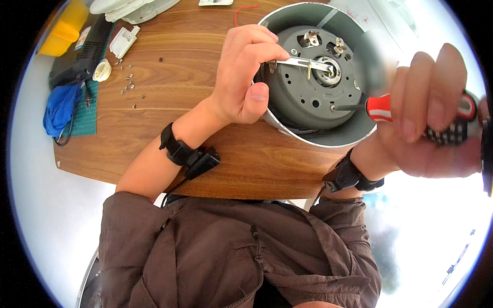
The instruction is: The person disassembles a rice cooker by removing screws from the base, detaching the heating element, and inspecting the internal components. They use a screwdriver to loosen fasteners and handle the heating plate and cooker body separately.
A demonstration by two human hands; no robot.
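Two hands: left hand, fingers apart, at the strip; right hand, fingers clamped on the screwdriver.
Screwdriver: tip at the disc.
Pot: around the disc, right on the counter.

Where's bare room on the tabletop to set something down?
The widest bare patch of the wooden tabletop lies between the loose screws and the left hand. A smaller strip borders the near edge, below the metal pot, between the wristbands. Crowded: the far left, with the green mat and blue cloth, and the pot, where the right hand holds a screwdriver.
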